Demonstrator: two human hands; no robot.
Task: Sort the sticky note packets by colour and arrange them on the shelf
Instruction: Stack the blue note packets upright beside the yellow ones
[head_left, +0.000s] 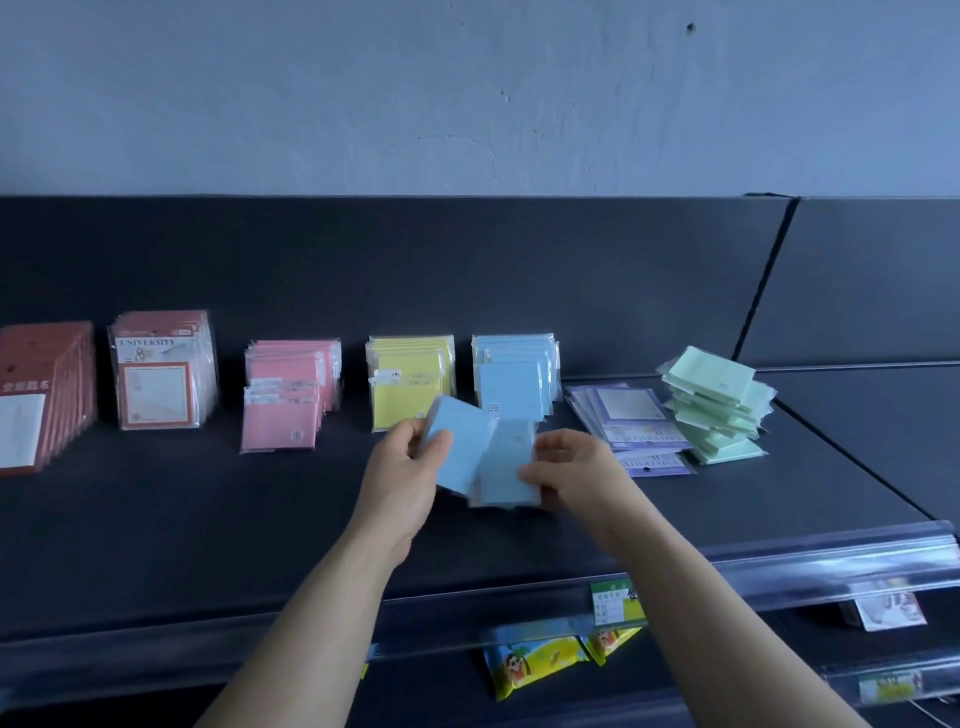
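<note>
My left hand (410, 457) grips a tilted blue sticky note packet (460, 441) above the dark shelf (182, 519). Beside it my right hand (566, 467) pinches a second blue packet (506, 467) by its right edge; the two packets overlap. Behind them, upright rows lean on the back panel: pink packets (285, 395), yellow packets (410, 379) and blue packets (514, 379). Purple packets (628, 421) lie flat to the right, with a loose pile of green packets (717, 405) beyond.
Red-framed "University" packets (161, 369) and dark red packets (41, 395) stand at the far left. A clear price rail (779, 566) with a green label (615, 603) runs along the shelf's front edge. Yellow cartoon packs (535, 665) hang on the lower level.
</note>
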